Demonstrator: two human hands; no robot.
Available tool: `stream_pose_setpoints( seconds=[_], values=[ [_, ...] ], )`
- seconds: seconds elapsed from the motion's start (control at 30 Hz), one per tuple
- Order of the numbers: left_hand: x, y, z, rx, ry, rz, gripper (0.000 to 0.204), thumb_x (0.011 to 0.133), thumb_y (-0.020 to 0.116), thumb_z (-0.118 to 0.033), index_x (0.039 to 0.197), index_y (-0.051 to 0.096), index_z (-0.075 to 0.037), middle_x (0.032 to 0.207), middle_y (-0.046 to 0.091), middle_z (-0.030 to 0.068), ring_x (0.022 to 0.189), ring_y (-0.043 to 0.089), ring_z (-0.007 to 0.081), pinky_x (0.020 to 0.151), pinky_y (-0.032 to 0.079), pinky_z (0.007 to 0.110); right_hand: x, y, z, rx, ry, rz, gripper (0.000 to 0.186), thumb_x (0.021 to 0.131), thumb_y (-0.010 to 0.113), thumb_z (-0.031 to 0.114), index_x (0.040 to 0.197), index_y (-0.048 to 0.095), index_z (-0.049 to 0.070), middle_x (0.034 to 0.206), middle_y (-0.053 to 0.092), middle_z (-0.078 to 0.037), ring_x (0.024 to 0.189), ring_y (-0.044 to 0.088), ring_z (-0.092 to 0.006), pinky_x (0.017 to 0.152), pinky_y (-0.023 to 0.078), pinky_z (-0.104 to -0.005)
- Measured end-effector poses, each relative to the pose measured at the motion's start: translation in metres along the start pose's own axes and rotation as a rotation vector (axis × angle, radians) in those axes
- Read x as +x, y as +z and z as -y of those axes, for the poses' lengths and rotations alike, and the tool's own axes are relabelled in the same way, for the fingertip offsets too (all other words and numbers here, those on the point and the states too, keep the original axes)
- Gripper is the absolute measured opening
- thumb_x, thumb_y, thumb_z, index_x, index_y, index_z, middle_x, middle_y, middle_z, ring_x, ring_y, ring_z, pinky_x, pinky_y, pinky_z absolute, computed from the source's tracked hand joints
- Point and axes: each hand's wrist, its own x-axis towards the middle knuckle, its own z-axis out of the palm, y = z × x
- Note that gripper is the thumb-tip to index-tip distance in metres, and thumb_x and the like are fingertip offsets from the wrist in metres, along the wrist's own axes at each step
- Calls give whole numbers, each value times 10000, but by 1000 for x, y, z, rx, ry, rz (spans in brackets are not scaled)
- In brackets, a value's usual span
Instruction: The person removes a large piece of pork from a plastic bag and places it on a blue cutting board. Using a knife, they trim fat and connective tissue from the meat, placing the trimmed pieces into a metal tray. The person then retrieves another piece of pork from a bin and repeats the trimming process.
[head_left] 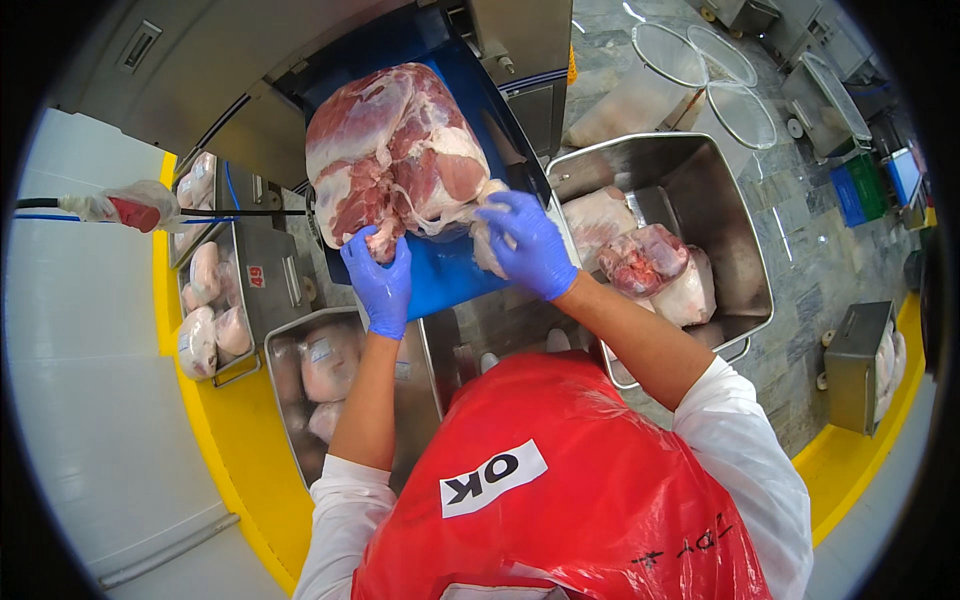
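Observation:
A large raw cut of meat (400,140), red with white fat, lies on a blue conveyor belt (455,277) in front of me. My left hand (381,277), in a purple glove, is closed around a bony end at the near left of the meat. My right hand (528,243), gloved the same, grips a pale flap of fat or skin at the near right edge. Its fingertips are partly hidden in the folds. Both hands stay in contact with the one piece.
A steel bin (740,230) holding large meat pieces (650,262) stands at my right. Another steel bin (430,400) with wrapped meat is at my lower left. More loaded bins (265,290) line the left wall. Clear bag-lined round containers (640,90) stand farther right.

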Motion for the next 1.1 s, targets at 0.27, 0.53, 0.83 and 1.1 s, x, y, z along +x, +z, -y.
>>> stream_pose_setpoints(
  seconds=[0.27, 0.53, 0.83, 1.1],
  values=[
    [14, -5, -4, 92, -45, 53, 364, 854, 844, -250, 1087, 685, -19, 988, 650, 169, 885, 669, 367, 806, 544, 451, -16, 25, -50, -408, 599, 317, 311, 979, 558, 141, 1239, 613, -20, 1121, 701, -323, 973, 732, -464, 858, 598, -541],
    [15, -10, -8, 34, -147, 210, 338, 887, 791, -275, 1100, 664, -45, 991, 736, 247, 921, 729, 422, 783, 571, 496, 15, 30, -67, -530, 738, 482, 392, 967, 658, 307, 1174, 694, -23, 1102, 754, -298, 1080, 733, -464, 929, 589, -547],
    [1, 6, 4, -236, -235, 42, 310, 899, 808, -228, 1121, 664, -66, 962, 744, 220, 901, 740, 417, 784, 587, 476, -1, -11, -31, -307, 908, 251, 365, 863, 723, 278, 1071, 715, -21, 961, 747, -255, 949, 742, -363, 853, 557, -449],
    [-6, 21, 6, -304, -192, -74, 296, 897, 814, -207, 1118, 672, -71, 912, 744, 202, 855, 749, 406, 732, 592, 470, -24, -110, 71, -288, 889, 338, 353, 888, 782, 217, 1129, 696, -26, 994, 766, -221, 882, 751, -289, 791, 567, -421]
  ],
)
